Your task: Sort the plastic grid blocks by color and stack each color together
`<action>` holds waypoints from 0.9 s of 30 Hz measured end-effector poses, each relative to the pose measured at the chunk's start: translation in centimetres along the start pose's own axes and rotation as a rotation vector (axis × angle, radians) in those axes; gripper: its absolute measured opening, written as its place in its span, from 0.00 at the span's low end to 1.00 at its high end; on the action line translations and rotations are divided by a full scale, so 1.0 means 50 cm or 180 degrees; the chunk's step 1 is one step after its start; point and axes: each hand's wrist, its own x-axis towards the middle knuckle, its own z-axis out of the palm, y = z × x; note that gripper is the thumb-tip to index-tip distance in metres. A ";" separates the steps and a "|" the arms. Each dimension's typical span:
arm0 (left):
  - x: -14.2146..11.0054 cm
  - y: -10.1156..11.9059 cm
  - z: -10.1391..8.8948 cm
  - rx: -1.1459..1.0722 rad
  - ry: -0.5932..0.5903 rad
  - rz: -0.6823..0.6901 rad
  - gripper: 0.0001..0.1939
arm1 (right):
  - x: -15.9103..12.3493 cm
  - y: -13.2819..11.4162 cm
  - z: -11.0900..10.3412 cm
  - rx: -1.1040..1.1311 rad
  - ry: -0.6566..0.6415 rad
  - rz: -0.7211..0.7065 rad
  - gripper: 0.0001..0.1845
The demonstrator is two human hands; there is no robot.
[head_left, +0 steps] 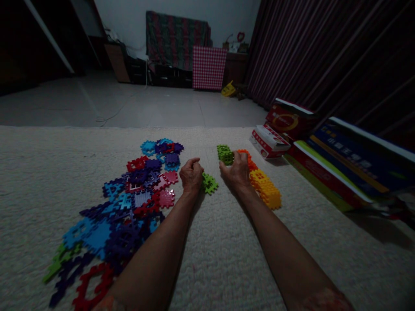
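My right hand (238, 171) has its thumb and fingers around the near end of a row of green interlocking plastic tiles (223, 152). Just beyond its fingers stand orange tiles (249, 160), and a row of yellow tiles (266, 190) runs along the outer side of the wrist. My left hand (192, 175) is closed with its fingers curled; whatever may be inside is hidden. Against its right side is a loose green tile (210, 183), partly covered by the hand. A spread-out pile of blue, purple, red and pink tiles (142, 198) lies to the left.
Everything lies on a pale quilted mat (220, 259). To the right are a small red-and-white box (269, 141), a dark red box (288, 119) and a large blue box (353, 160), near a dark curtain (327, 56). Cabinets and a checked cloth (209, 68) stand at the back.
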 end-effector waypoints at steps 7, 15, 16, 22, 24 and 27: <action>0.003 -0.005 0.001 -0.0011 0.0013 -0.0002 0.17 | 0.004 0.003 0.006 -0.0142 -0.0104 0.0028 0.27; 0.002 -0.008 0.002 0.0025 0.0013 0.0075 0.17 | 0.005 0.005 0.009 -0.0098 -0.0051 0.0060 0.29; 0.002 -0.007 0.002 0.0024 0.0012 0.0068 0.17 | 0.005 0.006 0.009 -0.0098 -0.0048 0.0041 0.29; 0.004 -0.007 0.002 -0.0008 0.0030 0.0004 0.17 | 0.000 -0.002 -0.009 -0.0076 0.0036 -0.0109 0.26; 0.005 -0.010 0.002 -0.0077 0.0024 -0.0005 0.17 | -0.001 -0.015 -0.023 0.0038 0.0022 -0.0241 0.20; 0.008 -0.015 0.000 -0.0180 0.0028 0.0037 0.18 | -0.004 -0.041 -0.045 0.0522 -0.0559 -0.0471 0.09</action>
